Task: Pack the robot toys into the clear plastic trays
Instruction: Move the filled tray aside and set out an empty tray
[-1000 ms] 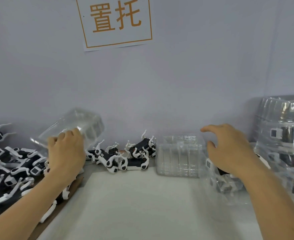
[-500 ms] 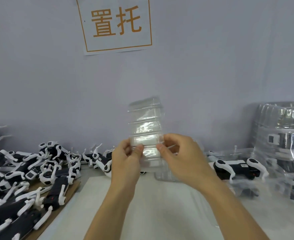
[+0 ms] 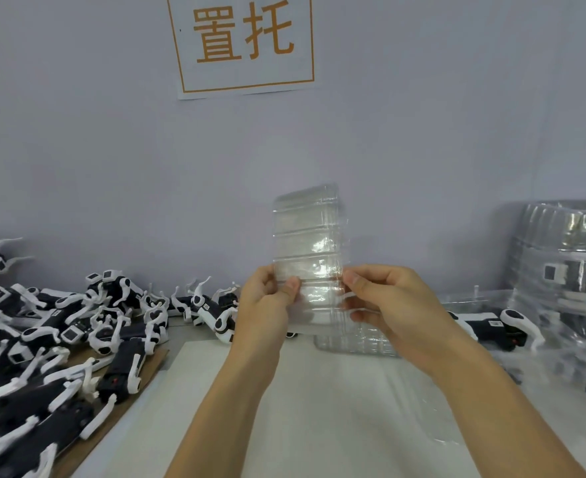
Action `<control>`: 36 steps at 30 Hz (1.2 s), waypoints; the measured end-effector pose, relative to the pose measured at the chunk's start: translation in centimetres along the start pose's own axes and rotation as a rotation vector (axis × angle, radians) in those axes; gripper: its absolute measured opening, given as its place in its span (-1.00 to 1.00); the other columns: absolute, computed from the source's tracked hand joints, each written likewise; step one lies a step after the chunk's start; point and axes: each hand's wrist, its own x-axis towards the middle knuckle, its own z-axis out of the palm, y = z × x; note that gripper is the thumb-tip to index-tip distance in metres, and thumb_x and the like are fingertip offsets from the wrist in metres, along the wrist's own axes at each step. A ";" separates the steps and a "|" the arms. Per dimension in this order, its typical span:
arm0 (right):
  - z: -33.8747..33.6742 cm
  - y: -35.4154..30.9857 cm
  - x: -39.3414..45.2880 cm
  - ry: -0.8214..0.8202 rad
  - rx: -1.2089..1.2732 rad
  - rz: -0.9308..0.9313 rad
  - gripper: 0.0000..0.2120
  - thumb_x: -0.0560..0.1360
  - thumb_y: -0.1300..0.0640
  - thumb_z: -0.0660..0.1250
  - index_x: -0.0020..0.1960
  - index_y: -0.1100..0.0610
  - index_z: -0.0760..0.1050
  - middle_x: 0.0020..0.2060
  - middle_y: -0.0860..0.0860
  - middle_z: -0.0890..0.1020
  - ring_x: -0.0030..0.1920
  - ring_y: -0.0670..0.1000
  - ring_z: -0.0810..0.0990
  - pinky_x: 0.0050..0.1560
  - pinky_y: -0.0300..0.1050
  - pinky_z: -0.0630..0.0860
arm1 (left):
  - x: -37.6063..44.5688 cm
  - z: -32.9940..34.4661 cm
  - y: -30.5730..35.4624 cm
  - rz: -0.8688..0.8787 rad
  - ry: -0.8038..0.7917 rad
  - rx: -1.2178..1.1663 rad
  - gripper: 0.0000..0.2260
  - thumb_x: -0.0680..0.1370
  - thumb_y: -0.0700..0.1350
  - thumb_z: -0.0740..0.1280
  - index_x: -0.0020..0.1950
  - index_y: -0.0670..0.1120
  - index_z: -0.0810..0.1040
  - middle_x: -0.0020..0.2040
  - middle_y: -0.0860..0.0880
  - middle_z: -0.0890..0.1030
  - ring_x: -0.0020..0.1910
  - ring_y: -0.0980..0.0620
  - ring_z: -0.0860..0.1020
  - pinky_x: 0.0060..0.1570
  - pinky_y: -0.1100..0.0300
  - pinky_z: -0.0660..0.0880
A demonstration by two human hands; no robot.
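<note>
— Holding it up high now: the clear tray stands upright in front of the wall, above the white mat.

— And the grip?

— Left hand pinches its lower left edge, thumb on the front; right hand clasps the lower right edge, fingers curled behind.

— The robot toys?

— Piled at left, one lying at right by the stacked trays.

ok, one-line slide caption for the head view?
Both hands, left hand and right hand, hold a clear plastic tray upright above the table.
</note>
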 end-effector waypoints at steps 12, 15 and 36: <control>0.9 0.1 -0.8 0.049 -0.199 -0.141 -0.87 0.46 0.22 0.50 -0.07 0.00 0.68 -0.23 -0.08 0.72 -0.25 -0.04 0.72 -0.26 -0.28 0.59 | -1.0 -0.1 0.5 0.116 -0.142 0.317 -0.46 0.28 0.20 0.57 0.10 0.10 0.39 -0.04 0.11 0.63 -0.12 0.26 0.59 -0.26 0.50 0.45; 0.9 0.3 -0.7 0.090 -0.217 -0.136 -0.73 0.45 0.29 0.49 -0.24 -0.09 0.68 -0.24 -0.13 0.72 -0.23 -0.06 0.72 -0.27 -0.26 0.62 | -1.0 0.0 0.2 0.178 -0.130 0.399 -0.33 0.18 0.05 0.69 0.07 0.12 0.32 -0.07 0.15 0.58 -0.16 0.47 0.52 -0.27 0.56 0.40; -8.0 -5.0 -2.0 0.581 0.023 -0.412 -0.69 0.55 0.38 0.31 -0.14 0.01 0.64 -0.30 -0.09 0.69 -0.33 -0.11 0.64 -0.30 -0.31 0.55 | 6.1 1.6 -0.4 0.666 0.106 0.954 -0.31 0.25 0.10 0.57 0.29 -0.03 0.38 0.12 0.02 0.43 0.10 -0.01 0.37 0.12 0.04 0.38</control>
